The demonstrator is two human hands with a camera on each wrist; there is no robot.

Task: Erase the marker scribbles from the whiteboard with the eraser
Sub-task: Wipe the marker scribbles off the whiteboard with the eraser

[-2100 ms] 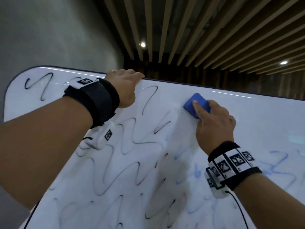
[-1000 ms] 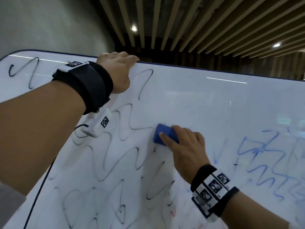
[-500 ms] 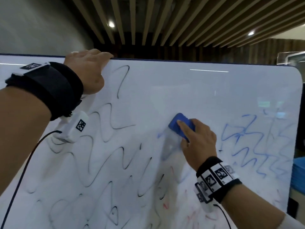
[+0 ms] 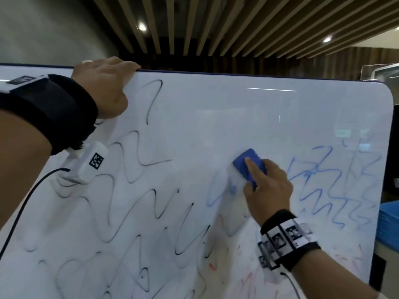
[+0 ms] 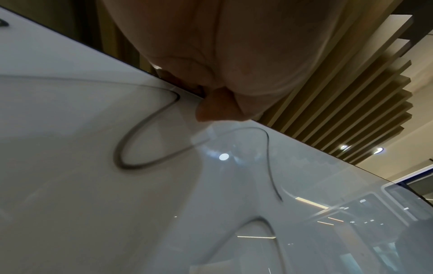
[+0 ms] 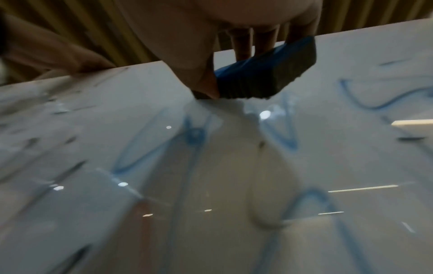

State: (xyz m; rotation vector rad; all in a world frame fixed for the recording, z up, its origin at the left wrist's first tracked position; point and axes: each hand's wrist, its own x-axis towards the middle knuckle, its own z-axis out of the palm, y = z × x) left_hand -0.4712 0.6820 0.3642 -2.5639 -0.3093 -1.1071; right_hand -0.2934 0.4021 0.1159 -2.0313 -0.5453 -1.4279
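Observation:
The whiteboard fills the head view, its upper middle wiped clean. Black scribbles cover its left half, blue scribbles the right, and faint red marks show low down. My right hand grips the blue eraser and presses it flat on the board at mid-height, forefinger lying on top. In the right wrist view the eraser sits between thumb and fingers over blue strokes. My left hand holds the board's top edge, fingers hooked over it; its thumb rests on the front face.
A slatted wooden ceiling with spot lights hangs above the board. A stack of blue trays stands past the board's right edge. A black cable hangs from my left wrist camera across the board's left side.
My right hand has swept the eraser from the top of the board down to the middle, then up and right toward the blue scribbles. My left hand has kept its hold on the top edge.

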